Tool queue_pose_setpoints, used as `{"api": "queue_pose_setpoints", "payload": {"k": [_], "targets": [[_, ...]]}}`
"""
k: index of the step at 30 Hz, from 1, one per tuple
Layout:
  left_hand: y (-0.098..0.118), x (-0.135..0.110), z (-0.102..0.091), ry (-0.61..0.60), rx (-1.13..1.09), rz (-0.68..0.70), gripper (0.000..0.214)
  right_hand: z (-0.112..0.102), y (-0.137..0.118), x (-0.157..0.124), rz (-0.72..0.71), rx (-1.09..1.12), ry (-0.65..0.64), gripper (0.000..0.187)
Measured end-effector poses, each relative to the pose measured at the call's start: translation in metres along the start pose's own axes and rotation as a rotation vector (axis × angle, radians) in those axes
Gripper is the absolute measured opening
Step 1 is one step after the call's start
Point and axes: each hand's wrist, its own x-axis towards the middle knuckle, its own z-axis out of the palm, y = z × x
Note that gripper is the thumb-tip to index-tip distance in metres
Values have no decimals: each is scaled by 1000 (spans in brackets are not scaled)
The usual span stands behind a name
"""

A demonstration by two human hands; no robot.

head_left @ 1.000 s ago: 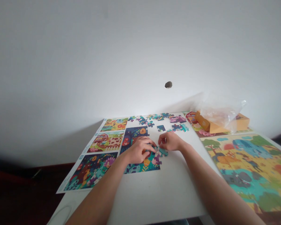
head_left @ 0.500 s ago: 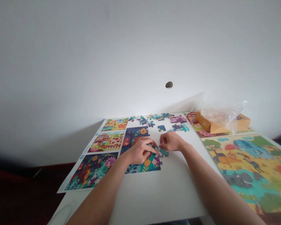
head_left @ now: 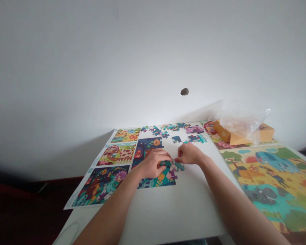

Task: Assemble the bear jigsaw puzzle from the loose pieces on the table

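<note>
A partly assembled jigsaw puzzle (head_left: pixel 148 143) with a dark forest picture lies on the white table. My left hand (head_left: pixel 154 163) rests across its middle, fingers stretched to the right, thumb apart below them, the tips at the right edge. My right hand (head_left: pixel 190 154) is curled, its thumb and forefinger pinched at a teal puzzle piece (head_left: pixel 179 166) on that same edge. The fingers partly hide the piece, and the left hand covers the puzzle's centre.
Loose puzzle pieces (head_left: pixel 174 127) lie towards the wall, with a single dark piece (head_left: pixel 176 139) nearer. On the left is a picture sheet (head_left: pixel 91 189). To the right lie a finished safari puzzle (head_left: pixel 277 177) and a yellow box (head_left: pixel 266 133) under a clear plastic bag (head_left: pixel 244 122).
My right hand has shifted slightly to the right. My left fingers have drawn closer together, their tips nearer the right hand's, and the left forefinger no longer points down over the pieces.
</note>
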Motion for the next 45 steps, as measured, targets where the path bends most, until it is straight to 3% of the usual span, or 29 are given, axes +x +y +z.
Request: {"api": "queue_pose_setpoints", "payload": {"k": [8,21,29,45], "targets": [[-3,3,9,74,-9,-17,19,0,8,-2,-31,20,-93,44],[-7,2,11,78,-1,-1,11,-1,5,-1,-30,16,-80,36],[-8,2,11,58,12,9,7,4,7,3,-8,2,-12,17],[-5,0,9,27,22,-24,11,4,5,3,-51,54,10,17]]}}
